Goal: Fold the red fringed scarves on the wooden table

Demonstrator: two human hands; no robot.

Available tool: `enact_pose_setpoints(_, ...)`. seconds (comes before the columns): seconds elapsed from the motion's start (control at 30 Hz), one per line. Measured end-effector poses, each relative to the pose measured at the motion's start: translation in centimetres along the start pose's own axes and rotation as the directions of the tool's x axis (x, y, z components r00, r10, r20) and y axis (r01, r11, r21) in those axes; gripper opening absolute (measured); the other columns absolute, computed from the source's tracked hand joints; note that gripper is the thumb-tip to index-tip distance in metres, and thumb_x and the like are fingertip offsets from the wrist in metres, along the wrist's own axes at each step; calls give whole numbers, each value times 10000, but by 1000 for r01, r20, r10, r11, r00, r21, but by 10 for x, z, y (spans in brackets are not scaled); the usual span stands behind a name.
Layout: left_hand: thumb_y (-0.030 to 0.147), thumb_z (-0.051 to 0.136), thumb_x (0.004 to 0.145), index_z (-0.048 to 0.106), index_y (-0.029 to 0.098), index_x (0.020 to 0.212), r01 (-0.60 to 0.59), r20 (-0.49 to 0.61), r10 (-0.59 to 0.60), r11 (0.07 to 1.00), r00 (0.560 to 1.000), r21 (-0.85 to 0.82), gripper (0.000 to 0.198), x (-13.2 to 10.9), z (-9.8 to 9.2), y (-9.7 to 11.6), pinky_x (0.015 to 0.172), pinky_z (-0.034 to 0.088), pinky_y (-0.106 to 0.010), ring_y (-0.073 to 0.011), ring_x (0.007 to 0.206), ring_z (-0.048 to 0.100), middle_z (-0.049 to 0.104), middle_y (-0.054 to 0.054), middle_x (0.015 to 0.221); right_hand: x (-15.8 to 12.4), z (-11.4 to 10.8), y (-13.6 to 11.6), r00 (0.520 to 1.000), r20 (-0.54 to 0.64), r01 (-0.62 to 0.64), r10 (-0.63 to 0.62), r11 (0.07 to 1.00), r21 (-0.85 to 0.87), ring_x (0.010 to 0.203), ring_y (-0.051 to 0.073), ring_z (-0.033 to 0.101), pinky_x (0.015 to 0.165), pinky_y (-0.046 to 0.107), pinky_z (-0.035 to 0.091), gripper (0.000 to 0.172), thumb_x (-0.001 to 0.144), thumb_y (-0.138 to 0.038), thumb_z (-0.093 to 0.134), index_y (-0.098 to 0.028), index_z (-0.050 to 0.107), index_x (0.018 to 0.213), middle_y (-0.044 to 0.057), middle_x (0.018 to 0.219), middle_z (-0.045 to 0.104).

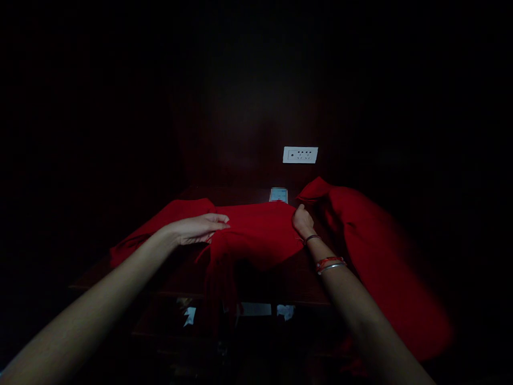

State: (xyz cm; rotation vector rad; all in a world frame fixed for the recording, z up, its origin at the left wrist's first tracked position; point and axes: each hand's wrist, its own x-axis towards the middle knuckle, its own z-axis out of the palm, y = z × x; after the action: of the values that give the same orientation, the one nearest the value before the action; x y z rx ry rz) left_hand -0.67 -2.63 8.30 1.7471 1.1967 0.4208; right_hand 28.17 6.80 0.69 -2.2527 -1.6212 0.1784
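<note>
A red scarf (256, 230) with a fringed end stretches between my two hands above a dark wooden surface. My left hand (202, 227) pinches it on the left, thumb and fingers closed near the hanging fringe. On the right, my right hand (303, 220) grips the cloth in a closed fist, with bracelets on the wrist. More red cloth lies to the left beyond my left hand. A further long stretch of red cloth drapes on the right, running down past my right forearm; whether it joins the middle part is hard to see.
A white socket plate (300, 155) is on the dark back wall. Behind the cloth rests a small pale-blue rectangular item (279, 194). Below the tabletop's front edge (280, 300), a dim shelf holds pale items (256, 309) too dark to name.
</note>
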Motion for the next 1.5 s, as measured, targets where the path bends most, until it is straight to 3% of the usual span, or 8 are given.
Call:
enact_pose_setpoints(0.2, 391, 534, 663, 476, 148, 887, 239, -1, -258, 894, 966, 379, 336, 22, -5, -23, 534, 396, -236, -146, 600, 506, 540, -7, 648, -11, -1, -2, 989, -106, 95, -104, 992, -83, 1052, 272, 386, 821, 412, 318, 340, 812, -237, 299, -112, 407, 1109, 171, 1134, 432)
enact_pose_setpoints(0.3, 438, 475, 707, 472, 131, 994, 140, -115, -88, 780, 989, 610, 421, 38, 7, -17, 703, 402, -289, -198, 811, 517, 556, -88, 894, -19, 0, -6, 956, -104, 261, -273, 958, -119, 1096, 281, 319, 837, 444, 295, 481, 806, -422, 307, -170, 311, 1217, 144, 1221, 351)
enact_pose_setpoints(0.5, 403, 531, 675, 459, 159, 1090, -206, 97, 186, 772, 978, 602, 487, 54, 51, -8, 871, 311, -273, -202, 1033, 411, 458, -89, 1132, -23, 9, -9, 859, 324, 446, -397, 890, -93, 1206, 321, 146, 902, 563, 116, 651, 748, -627, 203, -267, 222, 1290, 77, 1357, 189)
enact_pose_setpoints(0.67, 370, 528, 676, 449, 136, 1065, -76, -68, 121, 884, 990, 461, 461, 61, 54, -7, 666, 398, -237, -160, 766, 510, 543, -45, 872, -14, 6, -12, 845, 184, 527, -502, 840, -129, 1189, 270, 210, 912, 520, 174, 465, 824, -420, 272, -251, 303, 1256, 73, 1320, 275)
enact_pose_setpoints(0.87, 189, 615, 576, 494, 164, 1056, 49, -99, 12, 807, 995, 589, 496, 78, 50, -8, 663, 389, -223, -182, 819, 511, 554, -36, 897, 15, 0, -29, 638, 245, 770, -730, 607, -196, 1090, 230, 336, 843, 389, 316, 325, 789, -195, 382, -241, 504, 1087, 69, 1146, 463)
enact_pose_setpoints(1.03, 226, 646, 571, 455, 192, 1144, 30, 6, -47, 737, 999, 676, 604, 69, 49, -3, 755, 390, -244, -214, 941, 494, 537, -55, 1034, 27, -6, -36, 660, 182, 749, -729, 620, -233, 1016, 235, 385, 822, 414, 312, 273, 816, -203, 326, -169, 543, 978, 120, 1071, 478)
enact_pose_setpoints(1.23, 389, 326, 816, 274, 192, 1281, 135, -280, 168, 579, 945, 804, 508, 72, 61, -16, 870, 293, -446, -316, 1140, 320, 329, -166, 1269, 9, 7, -35, 834, 127, 551, -537, 816, -173, 1183, 281, 182, 860, 518, 248, 485, 811, -362, 335, -231, 231, 1267, 107, 1328, 200)
enact_pose_setpoints(1.5, 562, 174, 796, 79, 297, 1317, 40, -32, -23, 648, 999, 760, 592, 83, 64, -40, 916, 84, -565, -321, 1234, -6, 0, -48, 1382, -14, 26, -27, 870, 347, 421, -350, 894, -155, 1242, 290, -9, 938, 538, 8, 690, 747, -631, 65, -255, 91, 1325, 37, 1394, 29)
